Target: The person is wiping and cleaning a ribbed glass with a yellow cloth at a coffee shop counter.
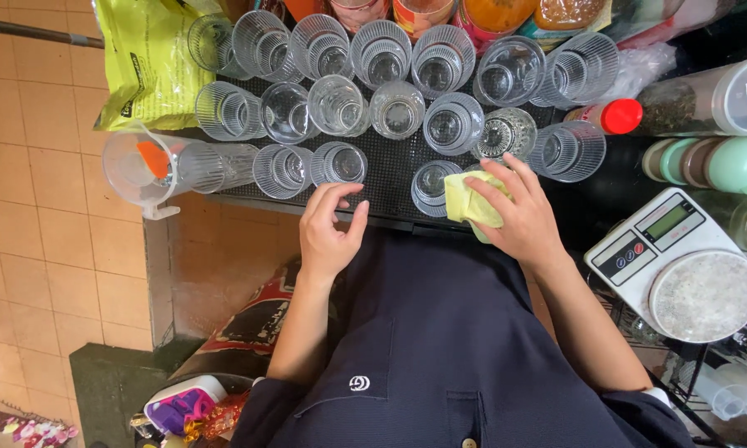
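Black ribbed matting [390, 178] covers the counter on which rows of clear ribbed glasses are set, mouths up, above a tan tiled floor.

A yellow-green cloth [470, 199] is pinched under the fingers [506, 170] of the right hand [514, 217], which are curled down over it and pressed against a glass largely hidden beneath; whether that glass is gripped or only steadied cannot be told. The cloth is judged soft and limp, easily bunched. The left hand [330, 228] is held loosely open, fingers half curled around nothing, its tips just short of the nearest glass [340, 163] at the mat's front edge. Such a glass is judged light, rigid, breakable and slippery if wet; it is best taken around the ribbed wall, not at the rim.

Neighbouring glasses stand touching or nearly so, leaving little room for fingers between them. A clear jug [153, 166] with an orange piece inside lies at the left end, beside a yellow-green bag [145, 62]. To the right are seen a white kitchen scale [676, 261], a red-capped bottle [680, 104] lying on its side, and pastel-lidded containers [709, 162].
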